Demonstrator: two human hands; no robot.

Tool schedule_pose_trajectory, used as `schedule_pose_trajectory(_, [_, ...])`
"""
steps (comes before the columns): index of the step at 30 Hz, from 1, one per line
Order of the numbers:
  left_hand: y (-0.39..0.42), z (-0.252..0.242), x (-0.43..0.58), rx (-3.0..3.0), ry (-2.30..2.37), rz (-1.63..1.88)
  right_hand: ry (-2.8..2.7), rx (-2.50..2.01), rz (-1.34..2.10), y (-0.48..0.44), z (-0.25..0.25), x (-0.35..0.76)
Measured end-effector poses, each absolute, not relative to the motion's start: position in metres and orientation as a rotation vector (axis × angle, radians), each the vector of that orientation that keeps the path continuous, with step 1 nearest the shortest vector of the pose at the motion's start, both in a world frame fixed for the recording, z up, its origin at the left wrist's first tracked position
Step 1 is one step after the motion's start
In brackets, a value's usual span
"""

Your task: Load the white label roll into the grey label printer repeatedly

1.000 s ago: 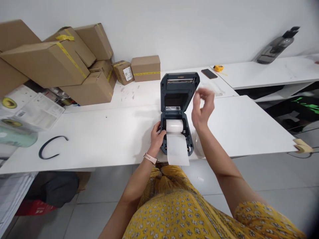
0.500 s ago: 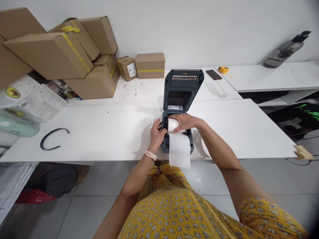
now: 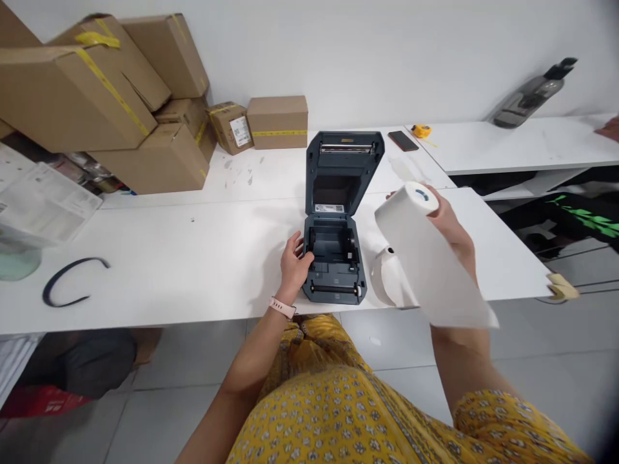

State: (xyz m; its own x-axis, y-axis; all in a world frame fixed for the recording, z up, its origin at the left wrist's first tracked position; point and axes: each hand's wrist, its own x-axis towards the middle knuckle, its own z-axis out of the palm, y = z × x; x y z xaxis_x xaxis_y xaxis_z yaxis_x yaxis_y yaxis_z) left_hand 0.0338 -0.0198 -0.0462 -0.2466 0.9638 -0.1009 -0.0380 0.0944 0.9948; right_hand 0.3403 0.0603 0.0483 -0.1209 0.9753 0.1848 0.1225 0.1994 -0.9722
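A dark label printer (image 3: 333,258) stands on the white table with its lid raised, and its roll compartment holds no roll. My left hand (image 3: 294,264) rests on the printer's left edge, fingers apart. To the right of the printer my right hand (image 3: 452,225) grips a white paper roll (image 3: 403,206), whose loose sheet hangs down over my forearm. Below that roll, beside the printer, lies another white curled piece of paper (image 3: 389,280) with a small dark hole at its top, partly covered by the hanging sheet.
Cardboard boxes (image 3: 159,154) are piled at the back left. A black headband (image 3: 48,283) lies at the left of the white table (image 3: 193,270). Behind the printer are a phone (image 3: 403,141), a yellow tape measure (image 3: 422,131) and a grey bottle (image 3: 527,100).
My right hand has lifted the paper roll out of the printer and moved right with it. My left hand stays at the printer's left edge. The view has shifted slightly.
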Motion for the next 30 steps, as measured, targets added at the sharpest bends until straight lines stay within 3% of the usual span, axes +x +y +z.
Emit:
schedule_pose_trajectory(12, [-0.018,-0.047,0.034,0.985,1.414,1.335,-1.36,-1.377,1.076,0.129,-0.064,0.327])
schedule_pose_trajectory(22, [-0.018,-0.05,0.032,1.007,1.42,1.341,-1.112,-1.31,1.131,0.06,-0.089,0.365])
schedule_pose_trajectory(30, [-0.016,-0.049,0.035,1.03,1.416,1.361,-1.378,-1.397,1.236,0.003,-0.081,0.35])
